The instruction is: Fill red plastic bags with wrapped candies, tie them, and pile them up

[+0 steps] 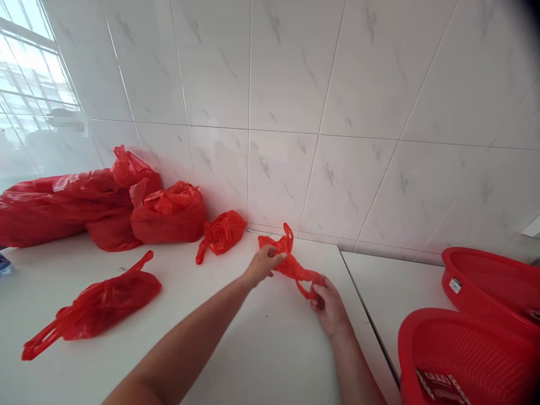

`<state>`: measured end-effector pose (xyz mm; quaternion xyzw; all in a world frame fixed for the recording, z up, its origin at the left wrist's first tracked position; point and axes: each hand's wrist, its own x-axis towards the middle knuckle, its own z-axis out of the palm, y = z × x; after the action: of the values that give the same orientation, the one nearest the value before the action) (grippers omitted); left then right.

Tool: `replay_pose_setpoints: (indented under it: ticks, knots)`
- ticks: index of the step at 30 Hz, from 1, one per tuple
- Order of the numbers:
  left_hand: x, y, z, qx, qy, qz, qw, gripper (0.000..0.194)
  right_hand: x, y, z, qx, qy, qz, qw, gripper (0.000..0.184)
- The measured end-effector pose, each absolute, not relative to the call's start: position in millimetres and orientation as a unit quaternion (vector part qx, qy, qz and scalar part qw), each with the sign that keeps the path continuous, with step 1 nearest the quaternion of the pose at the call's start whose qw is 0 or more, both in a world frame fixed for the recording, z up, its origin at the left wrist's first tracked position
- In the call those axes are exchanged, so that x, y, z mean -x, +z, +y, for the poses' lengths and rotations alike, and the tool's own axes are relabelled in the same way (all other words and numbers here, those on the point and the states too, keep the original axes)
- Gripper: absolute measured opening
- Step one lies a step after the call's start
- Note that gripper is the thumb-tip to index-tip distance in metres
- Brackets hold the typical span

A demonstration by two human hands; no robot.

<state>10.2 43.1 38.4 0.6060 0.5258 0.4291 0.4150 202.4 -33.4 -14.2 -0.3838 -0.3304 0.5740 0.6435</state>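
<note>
A thin red plastic bag [291, 265] is stretched between my two hands over the white tabletop [261, 360]. My left hand [265, 264] pinches its left part, with thumb and fingers closed together. At its right end, near a loop handle, my right hand [327, 301] has its fingers closed on the plastic. Another loop handle sticks up at the bag's far side. Whether anything lies inside the bag cannot be made out. Behind and to the left, a crumpled red bag [223, 232] rests near the wall.
A red bag with long handles [109, 304] lies at left. Full red bags [169, 214] line the wall behind it. Two red perforated plastic baskets [459, 349] stand on the right, past a seam between tabletops. A tiled wall [287, 180] bounds the back.
</note>
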Motion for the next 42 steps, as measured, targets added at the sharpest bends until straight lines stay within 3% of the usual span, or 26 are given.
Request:
replay_pose_setpoints:
  ticks: [2,8,15,19,26,29,32,38,42]
  knots:
    - [-37,21,40,-0.578,0.434,0.522,0.453,0.046,-197,-14,-39,0.408,0.564,-0.368,0.616,0.021]
    - [-56,-6,38,-0.512,0.473,0.500,0.513,0.025,-194,-14,-55,0.463,0.512,-0.418,0.590,0.031]
    - [-49,-9,33,-0.517,0.502,0.457,0.521,0.048,-175,-3,-77,0.501,0.481,-0.503,0.514,0.025]
    - [-50,-13,33,-0.545,0.500,0.433,0.515,0.015,-165,-2,-78,0.533,0.445,-0.536,0.481,0.027]
    - [-50,-6,27,-0.514,0.504,0.355,0.596,0.011,-175,-13,-68,0.610,0.331,-0.399,0.599,0.035]
    - [-61,-3,16,-0.483,0.482,0.306,0.664,0.018,-179,-16,-62,0.582,0.374,-0.384,0.612,0.047]
    - [-67,-3,15,-0.434,0.487,0.293,0.699,0.023,-186,-20,-55,0.548,0.421,-0.364,0.624,0.035]
    - [-43,-6,47,-0.346,0.573,0.372,0.643,0.021,-214,-23,-48,0.486,0.424,-0.261,0.718,0.024]
    - [-22,2,50,-0.355,0.602,0.427,0.574,0.016,-223,-18,-49,0.453,0.442,-0.245,0.734,0.023]
